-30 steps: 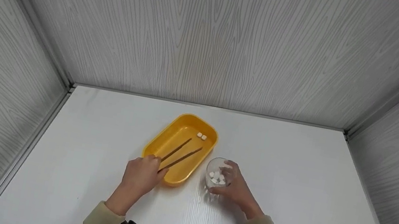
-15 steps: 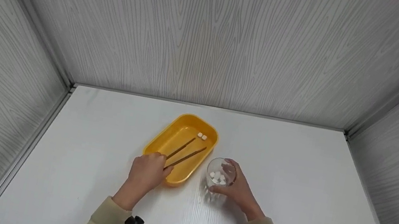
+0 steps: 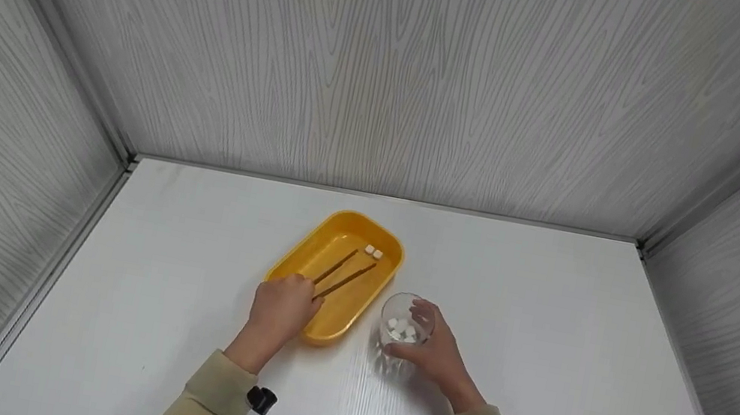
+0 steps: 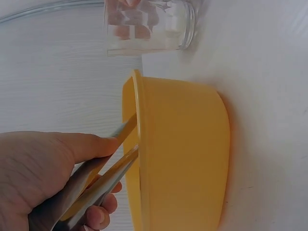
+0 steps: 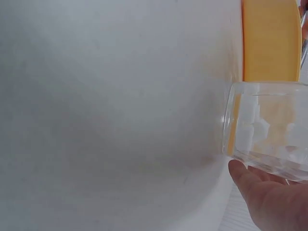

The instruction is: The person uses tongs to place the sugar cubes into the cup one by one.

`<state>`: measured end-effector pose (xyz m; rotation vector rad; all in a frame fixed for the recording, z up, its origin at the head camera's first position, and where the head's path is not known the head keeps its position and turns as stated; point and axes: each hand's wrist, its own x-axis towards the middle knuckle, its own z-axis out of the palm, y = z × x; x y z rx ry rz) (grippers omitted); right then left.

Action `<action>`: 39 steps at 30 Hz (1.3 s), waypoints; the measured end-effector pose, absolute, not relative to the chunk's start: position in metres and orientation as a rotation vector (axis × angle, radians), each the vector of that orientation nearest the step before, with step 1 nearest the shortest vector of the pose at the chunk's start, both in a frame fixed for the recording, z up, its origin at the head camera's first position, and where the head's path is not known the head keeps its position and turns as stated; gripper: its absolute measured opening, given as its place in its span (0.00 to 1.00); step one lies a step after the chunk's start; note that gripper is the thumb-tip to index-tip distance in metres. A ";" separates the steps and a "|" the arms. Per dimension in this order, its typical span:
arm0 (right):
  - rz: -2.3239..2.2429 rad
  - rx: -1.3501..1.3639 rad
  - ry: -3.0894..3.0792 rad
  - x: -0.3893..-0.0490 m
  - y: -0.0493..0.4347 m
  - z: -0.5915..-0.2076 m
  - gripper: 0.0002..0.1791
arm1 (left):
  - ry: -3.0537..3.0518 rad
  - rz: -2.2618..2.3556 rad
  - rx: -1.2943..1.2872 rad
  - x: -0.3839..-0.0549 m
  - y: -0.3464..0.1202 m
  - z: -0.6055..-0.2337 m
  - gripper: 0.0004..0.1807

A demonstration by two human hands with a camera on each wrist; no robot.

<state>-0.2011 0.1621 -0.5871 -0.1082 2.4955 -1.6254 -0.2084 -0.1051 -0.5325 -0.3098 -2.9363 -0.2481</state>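
Note:
In the head view my left hand (image 3: pixel 284 305) grips a pair of metal tongs (image 4: pixel 84 190), thumb on one arm and fingers around the other. The tongs' arms are spread and reach over the near left rim of a yellow tray (image 3: pixel 341 320). Their tips point at two small white cubes (image 3: pixel 373 252) lying side by side at the tray's far end, with a little space between. Right of the tray, my right hand (image 3: pixel 434 348) holds a clear drinking glass (image 5: pixel 272 125) from its right side, thumb nearest me. Several white cubes (image 3: pixel 401 330) lie inside this upright glass.
The tray and glass stand on a white table (image 3: pixel 546 330). Grey wood-grain panels (image 3: pixel 395 67) rise at the back and on both sides. A dark band with a small camera (image 3: pixel 261 401) sits at the left sleeve's cuff.
My left hand has moved forward and to the right, bringing the tongs' tips closer to the two cubes, their gap slightly narrower. My right hand and the glass have barely shifted.

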 end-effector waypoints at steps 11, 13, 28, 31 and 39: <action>-1.552 -0.068 2.530 -0.202 0.161 -0.587 0.53 | -2.966 -0.170 -0.277 -0.223 -0.102 -0.534 0.15; -1.563 -0.083 2.522 -0.202 0.161 -0.587 0.53 | -2.939 -0.157 -0.291 -0.225 -0.101 -0.535 0.14; -1.601 -0.191 2.495 -0.203 0.165 -0.588 0.53 | -2.956 -0.086 -0.319 -0.241 -0.089 -0.538 0.10; -1.594 -0.193 2.502 -0.203 0.165 -0.588 0.53 | -2.964 -0.086 -0.327 -0.243 -0.088 -0.538 0.10; -1.598 -0.171 2.485 -0.204 0.165 -0.589 0.53 | -2.969 -0.075 -0.339 -0.247 -0.086 -0.539 0.11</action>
